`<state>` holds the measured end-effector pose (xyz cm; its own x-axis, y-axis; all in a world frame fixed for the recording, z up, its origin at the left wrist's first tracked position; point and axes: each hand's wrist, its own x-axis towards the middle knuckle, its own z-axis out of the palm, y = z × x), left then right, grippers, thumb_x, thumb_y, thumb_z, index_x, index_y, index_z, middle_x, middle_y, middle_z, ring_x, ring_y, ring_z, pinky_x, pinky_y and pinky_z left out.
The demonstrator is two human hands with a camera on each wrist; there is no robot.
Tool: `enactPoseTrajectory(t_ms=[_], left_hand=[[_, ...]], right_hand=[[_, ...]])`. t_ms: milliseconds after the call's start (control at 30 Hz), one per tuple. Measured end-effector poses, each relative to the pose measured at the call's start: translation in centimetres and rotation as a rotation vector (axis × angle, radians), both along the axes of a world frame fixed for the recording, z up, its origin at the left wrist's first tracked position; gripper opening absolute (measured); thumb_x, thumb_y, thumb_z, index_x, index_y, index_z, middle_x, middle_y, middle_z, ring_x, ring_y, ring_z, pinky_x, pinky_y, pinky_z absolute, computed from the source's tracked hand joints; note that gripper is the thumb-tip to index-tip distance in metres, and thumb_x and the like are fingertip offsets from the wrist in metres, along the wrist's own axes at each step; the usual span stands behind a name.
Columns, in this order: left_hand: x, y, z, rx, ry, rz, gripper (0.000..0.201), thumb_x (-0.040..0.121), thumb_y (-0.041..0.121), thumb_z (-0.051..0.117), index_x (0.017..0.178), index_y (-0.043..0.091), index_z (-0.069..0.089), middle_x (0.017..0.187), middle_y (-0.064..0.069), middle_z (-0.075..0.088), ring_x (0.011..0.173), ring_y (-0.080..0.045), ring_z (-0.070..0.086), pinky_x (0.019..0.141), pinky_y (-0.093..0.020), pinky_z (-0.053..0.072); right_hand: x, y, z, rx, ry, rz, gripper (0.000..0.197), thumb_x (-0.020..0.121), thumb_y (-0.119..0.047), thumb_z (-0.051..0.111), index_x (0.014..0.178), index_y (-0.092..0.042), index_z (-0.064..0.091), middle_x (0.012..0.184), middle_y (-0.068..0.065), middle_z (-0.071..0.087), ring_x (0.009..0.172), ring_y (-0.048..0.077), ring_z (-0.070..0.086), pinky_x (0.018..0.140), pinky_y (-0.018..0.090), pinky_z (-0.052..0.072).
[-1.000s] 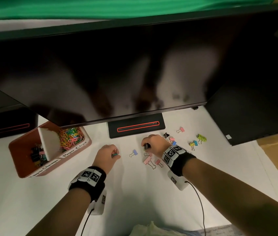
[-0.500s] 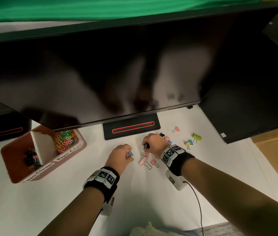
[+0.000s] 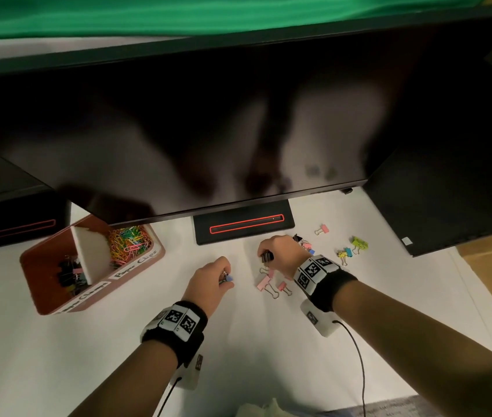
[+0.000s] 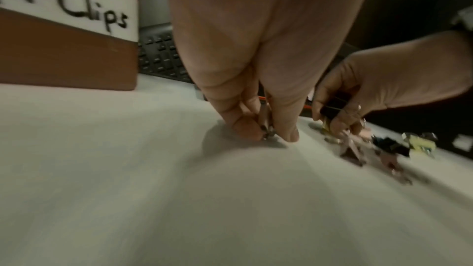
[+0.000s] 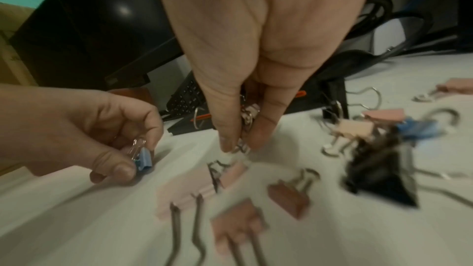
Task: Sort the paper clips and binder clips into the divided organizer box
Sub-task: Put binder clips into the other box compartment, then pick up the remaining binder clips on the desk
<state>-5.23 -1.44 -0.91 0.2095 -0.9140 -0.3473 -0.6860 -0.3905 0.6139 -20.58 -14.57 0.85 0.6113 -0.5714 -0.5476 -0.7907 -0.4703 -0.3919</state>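
My left hand [image 3: 225, 279] pinches a small blue binder clip [image 3: 229, 278] just above the white table; the right wrist view also shows this blue clip [image 5: 143, 160] between thumb and forefinger. My right hand [image 3: 266, 257] is curled round a black binder clip [image 3: 267, 257], and its fingertips [image 5: 227, 145] pinch a small clip's wire handle over several pink binder clips [image 3: 264, 282]. The brown organizer box [image 3: 37, 284] stands at the left. Its right compartment holds coloured paper clips [image 3: 129, 243] and its left one holds binder clips [image 3: 68, 275].
Loose binder clips lie right of my right hand: pink [image 3: 323, 229], yellow-green [image 3: 360, 243], blue and yellow [image 3: 345, 253]. A large dark monitor [image 3: 208, 130] overhangs the table on its stand base [image 3: 243, 225]. Another black monitor [image 3: 449, 191] is at the right.
My left hand moved right to the blue binder clip and took hold of it. My right hand stayed over the pink clips with the black clip in it.
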Motion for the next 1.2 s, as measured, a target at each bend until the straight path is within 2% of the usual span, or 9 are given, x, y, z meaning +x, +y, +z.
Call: enactPoseTrajectory(t_ms=[233, 433, 500, 600, 700, 833, 967, 1067, 1200], left_hand=[[7.5, 4.7, 6.3, -0.113, 0.264, 0.303, 0.02, 0.077, 0.013, 0.073, 0.083, 0.022, 0.056, 0.07, 0.005, 0.062, 0.061, -0.008, 0.057, 0.06, -0.017, 0.045], [17.6, 10.3, 9.7, -0.188, 0.229, 0.67, 0.015, 0.074, 0.01, 0.075, 0.08, 0.015, 0.062, 0.075, -0.011, 0.066, 0.063, -0.023, 0.061, 0.052, -0.023, 0.05], [20.1, 11.4, 10.1, -0.223, 0.282, 0.803, 0.014, 0.08, 0.015, 0.07, 0.088, 0.007, 0.062, 0.079, -0.012, 0.065, 0.071, -0.027, 0.065, 0.058, -0.025, 0.055], [21.7, 11.5, 10.9, -0.174, 0.529, 0.896, 0.047, 0.091, 0.046, 0.047, 0.112, 0.005, 0.054, 0.098, -0.011, 0.063, 0.091, -0.023, 0.064, 0.078, -0.029, 0.053], [21.5, 10.9, 12.1, -0.1, 0.618, 0.833, 0.058, 0.09, 0.063, 0.026, 0.125, 0.021, 0.047, 0.107, -0.002, 0.056, 0.103, -0.018, 0.055, 0.095, -0.031, 0.041], [20.1, 10.5, 12.3, -0.15, 0.492, 0.73, 0.054, 0.088, 0.067, 0.026, 0.124, 0.033, 0.047, 0.101, 0.013, 0.056, 0.096, -0.003, 0.056, 0.09, -0.027, 0.042], [16.3, 8.3, 11.7, -0.331, 0.235, 0.544, 0.031, 0.096, 0.045, 0.037, 0.113, 0.028, 0.057, 0.105, 0.01, 0.063, 0.098, 0.0, 0.058, 0.085, -0.024, 0.045], [11.9, 5.7, 9.8, -0.344, 0.262, 0.363, 0.023, 0.093, 0.034, 0.05, 0.114, 0.025, 0.055, 0.111, 0.006, 0.06, 0.1, -0.003, 0.058, 0.089, -0.028, 0.05], [5.2, 2.6, 6.9, -0.215, 0.179, 0.059, 0.046, 0.083, 0.036, 0.064, 0.125, 0.033, 0.044, 0.124, 0.011, 0.044, 0.11, -0.006, 0.049, 0.091, -0.027, 0.046]], right_hand=[[7.0, 3.3, 4.1, -0.008, -0.264, 0.139, 0.026, 0.085, -0.013, 0.063, 0.111, -0.016, 0.065, 0.111, 0.004, 0.066, 0.104, 0.021, 0.06, 0.092, 0.028, 0.048], [19.1, 8.6, 8.4, 0.041, -0.527, 0.267, 0.024, 0.082, -0.01, 0.067, 0.105, -0.015, 0.068, 0.109, 0.006, 0.067, 0.101, 0.022, 0.061, 0.092, 0.03, 0.047], [22.9, 10.3, 9.0, 0.083, -0.575, 0.232, 0.026, 0.082, -0.01, 0.067, 0.108, -0.014, 0.066, 0.113, 0.006, 0.065, 0.103, 0.021, 0.061, 0.093, 0.032, 0.049], [27.3, 12.4, 8.9, 0.121, -0.577, 0.144, 0.039, 0.084, -0.017, 0.067, 0.121, -0.016, 0.056, 0.121, 0.007, 0.061, 0.109, 0.022, 0.059, 0.095, 0.033, 0.049], [28.9, 13.2, 8.0, 0.159, -0.541, 0.076, 0.059, 0.084, -0.025, 0.067, 0.136, -0.017, 0.041, 0.126, 0.01, 0.059, 0.114, 0.025, 0.058, 0.099, 0.034, 0.047], [26.3, 12.2, 7.3, 0.247, -0.619, 0.069, 0.05, 0.088, -0.026, 0.061, 0.133, -0.022, 0.04, 0.12, 0.008, 0.063, 0.105, 0.021, 0.064, 0.091, 0.037, 0.054], [19.6, 9.3, 6.6, 0.208, -0.623, 0.085, 0.032, 0.089, -0.021, 0.06, 0.12, -0.019, 0.054, 0.108, 0.001, 0.063, 0.084, 0.012, 0.062, 0.082, 0.025, 0.053], [12.3, 6.1, 5.2, 0.028, -0.572, 0.033, 0.03, 0.085, -0.018, 0.065, 0.114, -0.015, 0.059, 0.103, 0.001, 0.057, 0.073, 0.007, 0.055, 0.08, 0.027, 0.05], [2.3, 2.0, 3.8, -0.148, -0.31, -0.123, 0.049, 0.08, -0.032, 0.071, 0.124, -0.02, 0.054, 0.115, 0.004, 0.05, 0.106, 0.018, 0.056, 0.096, 0.034, 0.046]])
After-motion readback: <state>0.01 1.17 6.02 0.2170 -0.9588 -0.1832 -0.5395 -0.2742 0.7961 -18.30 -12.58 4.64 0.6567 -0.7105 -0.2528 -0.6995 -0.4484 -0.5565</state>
